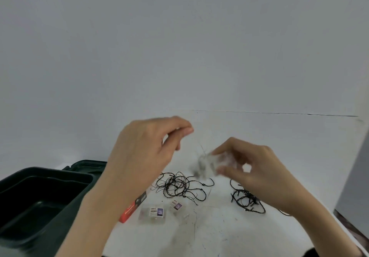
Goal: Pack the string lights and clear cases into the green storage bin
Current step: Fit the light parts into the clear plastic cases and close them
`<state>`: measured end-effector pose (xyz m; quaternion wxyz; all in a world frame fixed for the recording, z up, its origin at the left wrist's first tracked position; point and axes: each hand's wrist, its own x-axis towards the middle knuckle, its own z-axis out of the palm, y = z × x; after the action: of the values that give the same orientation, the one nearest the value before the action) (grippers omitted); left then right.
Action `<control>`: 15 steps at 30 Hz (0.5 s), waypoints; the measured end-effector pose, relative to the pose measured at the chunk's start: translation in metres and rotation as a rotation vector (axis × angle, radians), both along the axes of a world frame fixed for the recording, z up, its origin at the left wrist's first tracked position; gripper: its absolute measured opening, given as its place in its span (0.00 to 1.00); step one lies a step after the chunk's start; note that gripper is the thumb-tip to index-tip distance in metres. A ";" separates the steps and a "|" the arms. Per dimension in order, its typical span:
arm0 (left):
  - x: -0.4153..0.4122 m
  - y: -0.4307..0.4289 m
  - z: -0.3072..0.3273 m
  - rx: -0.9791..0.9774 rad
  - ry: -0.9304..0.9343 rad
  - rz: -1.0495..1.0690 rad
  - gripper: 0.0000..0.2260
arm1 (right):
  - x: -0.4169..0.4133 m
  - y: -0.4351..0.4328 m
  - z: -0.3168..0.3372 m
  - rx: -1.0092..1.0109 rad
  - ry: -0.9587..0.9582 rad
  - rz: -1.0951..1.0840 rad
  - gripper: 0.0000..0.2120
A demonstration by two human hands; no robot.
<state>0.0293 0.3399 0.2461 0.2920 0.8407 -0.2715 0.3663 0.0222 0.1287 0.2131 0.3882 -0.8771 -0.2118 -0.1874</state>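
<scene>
Head view. We see both hands raised over the white table. Right hand pinches a blurred clear case between thumb and fingertips, a thin wire rising from it. Left hand hovers just left of the case, thumb and forefinger closed together; we cannot tell whether they hold the wire.

On the table: a tangle of black string lights below the hands, a second tangle partly under the right wrist. Two labelled clear cases lie near a red box. Green storage bin sits open at left, nothing visible inside, its lid just behind.
</scene>
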 end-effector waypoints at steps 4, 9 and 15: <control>0.027 -0.009 0.006 -0.142 0.188 -0.065 0.05 | -0.008 0.000 0.010 0.419 0.308 0.418 0.11; 0.030 -0.016 -0.006 -0.346 0.514 -0.340 0.15 | -0.001 0.003 0.016 1.022 0.287 0.600 0.16; 0.014 -0.018 -0.027 -0.327 0.686 -0.349 0.08 | 0.001 0.006 0.027 1.061 -0.093 0.162 0.11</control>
<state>0.0434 0.3216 0.2192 0.5529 0.7979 -0.2350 0.0485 0.0231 0.1342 0.2402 0.7814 -0.5322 -0.1721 -0.2766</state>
